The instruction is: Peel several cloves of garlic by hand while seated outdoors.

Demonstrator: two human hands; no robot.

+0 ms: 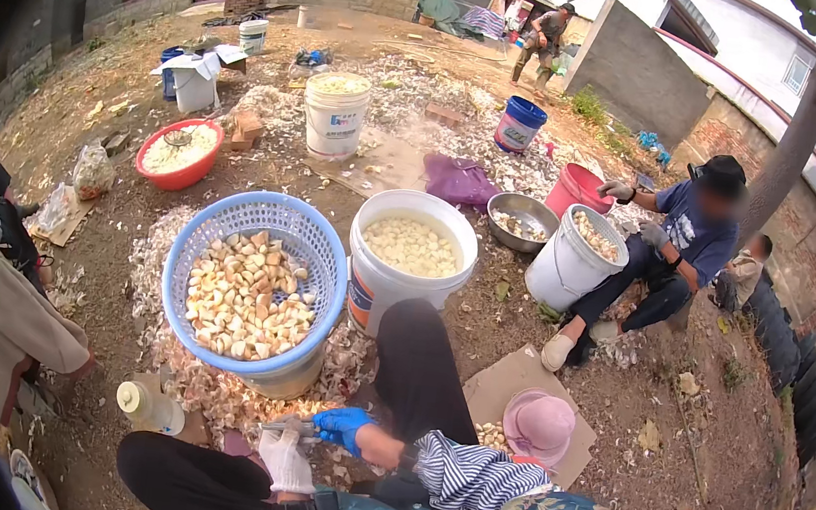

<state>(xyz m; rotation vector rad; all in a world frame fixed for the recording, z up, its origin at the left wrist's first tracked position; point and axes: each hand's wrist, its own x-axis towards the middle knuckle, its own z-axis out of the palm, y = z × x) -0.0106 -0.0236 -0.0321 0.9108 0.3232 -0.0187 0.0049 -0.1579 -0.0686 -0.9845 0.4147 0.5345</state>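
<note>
My right hand [343, 429], in a blue glove, is closed around a grey knife-like tool [298, 426] just above my lap. Its front end meets the fingers of my left hand [286, 462], which wears a white glove. Whether a clove lies between those left fingers is too small to tell. Beyond my hands, a blue perforated plastic basket [176, 304] holds many unpeeled garlic cloves [245, 297] and rests on a bucket. Right of it stands a white bucket [361, 268] of peeled cloves in liquid [409, 244]. Loose garlic skins [232, 405] cover the ground by my feet.
A lidded plastic jar [149, 407] is left of my knees. On cardboard [576, 433] at my right sit a pink hat [539, 425] and cloves. A seated person [706, 221] works beside a white bucket [565, 265] and a steel bowl [519, 237]. Another person [546, 40] stands farther back.
</note>
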